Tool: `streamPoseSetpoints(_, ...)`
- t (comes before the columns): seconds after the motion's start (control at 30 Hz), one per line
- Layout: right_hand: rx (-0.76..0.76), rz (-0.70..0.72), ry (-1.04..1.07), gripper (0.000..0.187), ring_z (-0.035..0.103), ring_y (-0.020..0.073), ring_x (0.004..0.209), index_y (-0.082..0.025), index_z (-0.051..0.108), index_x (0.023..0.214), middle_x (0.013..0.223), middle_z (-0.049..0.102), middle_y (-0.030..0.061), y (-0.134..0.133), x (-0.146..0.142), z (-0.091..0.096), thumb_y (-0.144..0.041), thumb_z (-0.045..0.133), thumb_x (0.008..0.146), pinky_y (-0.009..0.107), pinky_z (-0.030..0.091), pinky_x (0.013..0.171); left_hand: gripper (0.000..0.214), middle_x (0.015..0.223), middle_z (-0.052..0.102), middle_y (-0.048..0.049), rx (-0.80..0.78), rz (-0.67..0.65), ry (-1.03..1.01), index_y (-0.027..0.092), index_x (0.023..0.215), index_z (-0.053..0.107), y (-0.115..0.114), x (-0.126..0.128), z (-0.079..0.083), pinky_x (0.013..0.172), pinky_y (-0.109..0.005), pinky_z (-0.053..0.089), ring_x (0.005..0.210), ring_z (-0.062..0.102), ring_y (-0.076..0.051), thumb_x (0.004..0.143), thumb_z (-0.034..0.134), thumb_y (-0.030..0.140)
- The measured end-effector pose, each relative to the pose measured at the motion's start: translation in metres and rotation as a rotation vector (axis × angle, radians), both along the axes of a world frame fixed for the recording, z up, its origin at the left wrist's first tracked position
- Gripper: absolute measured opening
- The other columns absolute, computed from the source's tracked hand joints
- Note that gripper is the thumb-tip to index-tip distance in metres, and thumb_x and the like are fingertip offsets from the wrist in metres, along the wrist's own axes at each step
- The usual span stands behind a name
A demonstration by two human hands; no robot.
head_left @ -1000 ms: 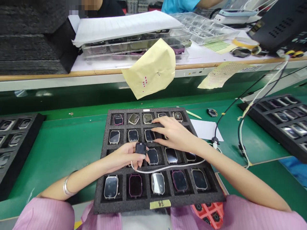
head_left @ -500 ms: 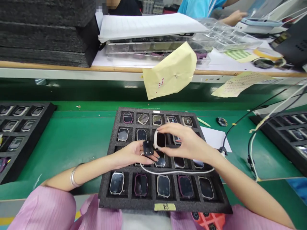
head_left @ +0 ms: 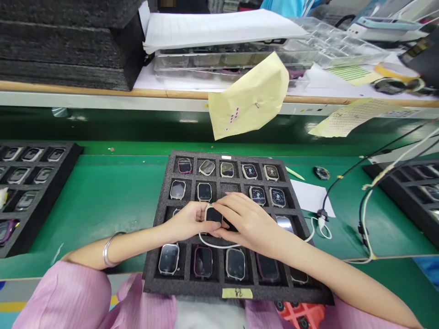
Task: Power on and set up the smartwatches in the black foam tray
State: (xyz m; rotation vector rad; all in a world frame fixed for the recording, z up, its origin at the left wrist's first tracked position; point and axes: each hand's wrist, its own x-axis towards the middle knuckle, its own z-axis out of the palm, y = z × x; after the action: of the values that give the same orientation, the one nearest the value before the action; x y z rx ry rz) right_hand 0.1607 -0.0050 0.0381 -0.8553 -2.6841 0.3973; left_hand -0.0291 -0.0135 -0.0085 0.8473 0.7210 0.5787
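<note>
A smartwatch case [head_left: 213, 214] with a dark screen and a pale frame is held over the middle of a black foam tray [head_left: 188, 289]. My left hand [head_left: 190, 220] is closed around its left side, thumb at the lower edge. The fingers of my right hand [head_left: 252, 223] press on its right side and top. A white cable [head_left: 221, 247] runs from beneath my left hand to the right, passing under my right forearm. The small black block on this cable is hidden behind the watch and fingers. Several more watch cases, such as a purple-framed watch [head_left: 203, 262], lie in the tray's compartments.
More foam trays with watches stand at left [head_left: 65, 157] and right [head_left: 387, 183]. Beside the middle tray lie white paper [head_left: 310, 196], a loose watch [head_left: 321, 172] and hanging cables [head_left: 363, 205]. Above is a shelf with stacked black foam [head_left: 65, 50] and clear plastic boxes [head_left: 185, 64].
My right hand has brought the pale-framed watch case left and down to the black block in my left hand. Both hands now meet on the watch. The view has shifted slightly.
</note>
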Motion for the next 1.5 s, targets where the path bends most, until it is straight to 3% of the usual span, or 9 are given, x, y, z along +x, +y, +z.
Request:
streamPoseSetpoints(0.17, -0.015, -0.005, 0.11, 0.029, 0.061, 0.0266, 0.089, -0.011, 0.061, 0.107, 0.095, 0.065, 0.0122, -0.002, 0.002, -0.008, -0.031, 0.065, 0.087, 0.043, 0.051, 0.082, 0.032, 0.086, 0.074, -0.0095, -0.002, -0.026, -0.025, 0.011, 0.082, 0.065, 0.001, -0.001, 0.004, 0.073, -0.029, 0.054, 0.074, 0.069, -0.018, 0.068, 0.082, 0.035)
streamPoseSetpoints(0.37, -0.037, -0.001, 0.113, 0.027, 0.06, 0.0254, 0.088, -0.013, 0.06, 0.106, 0.094, 0.065, 0.011, -0.001, 0.003, -0.01, -0.03, 0.064, 0.086, 0.043, 0.051, 0.082, 0.033, 0.088, 0.073, -0.0096, -0.005, -0.029, -0.007, 0.012, 0.083, 0.064, 0.0, -0.001, 0.006, 0.076, -0.028, 0.052, 0.078, 0.068, -0.018, 0.068, 0.081, 0.035)
streamPoseSetpoints(0.7, 0.058, -0.002, 0.068, 0.041, 0.062, 0.0268, 0.089, -0.009, 0.061, 0.104, 0.095, 0.067, 0.0132, -0.004, 0.003, -0.012, -0.045, 0.068, 0.085, 0.046, 0.048, 0.089, 0.029, 0.08, 0.065, -0.0038, 0.063, -0.044, 0.02, 0.012, 0.083, 0.061, 0.0, 0.0, 0.006, 0.071, -0.025, 0.046, 0.074, 0.06, -0.014, 0.073, 0.077, 0.034)
streamPoseSetpoints(0.83, 0.08, -0.017, 0.047, 0.039, 0.063, 0.0262, 0.086, -0.008, 0.061, 0.099, 0.092, 0.067, 0.0125, -0.006, 0.002, -0.013, -0.043, 0.071, 0.083, 0.047, 0.047, 0.091, 0.032, 0.079, 0.062, -0.0025, 0.079, -0.046, 0.044, 0.011, 0.087, 0.061, -0.002, -0.001, 0.001, 0.068, -0.025, 0.045, 0.073, 0.058, -0.013, 0.073, 0.077, 0.034)
streamPoseSetpoints(1.1, -0.015, -0.027, 0.146, 0.029, 0.063, 0.0245, 0.087, -0.013, 0.059, 0.1, 0.093, 0.068, 0.0095, 0.0, 0.006, -0.011, -0.035, 0.069, 0.083, 0.044, 0.048, 0.089, 0.035, 0.086, 0.066, -0.0042, 0.093, -0.04, 0.067, 0.013, 0.093, 0.06, -0.002, 0.001, 0.0, 0.076, -0.028, 0.047, 0.082, 0.062, -0.016, 0.073, 0.077, 0.036)
streamPoseSetpoints(1.2, -0.102, -0.132, 0.207, 0.034, 0.063, 0.0244, 0.091, -0.015, 0.058, 0.105, 0.098, 0.067, 0.0083, 0.017, 0.022, -0.011, -0.033, 0.072, 0.079, 0.04, 0.051, 0.083, 0.04, 0.087, 0.067, -0.0049, 0.053, -0.055, 0.008, 0.013, 0.097, 0.059, -0.001, 0.0, 0.005, 0.081, -0.031, 0.049, 0.082, 0.064, -0.016, 0.07, 0.08, 0.033)
streamPoseSetpoints(1.27, -0.065, -0.213, 0.162, 0.033, 0.062, 0.0274, 0.097, -0.015, 0.059, 0.104, 0.104, 0.066, 0.0115, 0.029, 0.036, -0.012, -0.031, 0.073, 0.079, 0.043, 0.051, 0.085, 0.042, 0.086, 0.068, -0.006, -0.022, -0.093, -0.022, 0.013, 0.1, 0.058, 0.0, -0.005, 0.009, 0.077, -0.031, 0.051, 0.076, 0.065, -0.016, 0.07, 0.08, 0.031)
streamPoseSetpoints(1.37, 0.04, -0.207, -0.041, 0.032, 0.057, 0.0346, 0.111, -0.011, 0.061, 0.107, 0.12, 0.06, 0.0199, 0.039, 0.048, -0.014, -0.026, 0.072, 0.081, 0.05, 0.047, 0.092, 0.04, 0.089, 0.067, -0.0078, -0.117, -0.161, -0.022, 0.012, 0.103, 0.059, 0.001, -0.016, 0.013, 0.065, -0.026, 0.052, 0.068, 0.064, -0.013, 0.072, 0.079, 0.027)
streamPoseSetpoints(1.5, 0.134, -0.142, -0.133, 0.031, 0.052, 0.035, 0.116, -0.011, 0.063, 0.114, 0.129, 0.055, 0.0201, 0.042, 0.032, -0.005, -0.027, 0.066, 0.088, 0.051, 0.045, 0.093, 0.035, 0.089, 0.068, -0.0085, -0.152, -0.167, -0.046, 0.012, 0.104, 0.059, 0.0, -0.028, 0.009, 0.055, -0.02, 0.047, 0.06, 0.058, -0.009, 0.075, 0.075, 0.024)
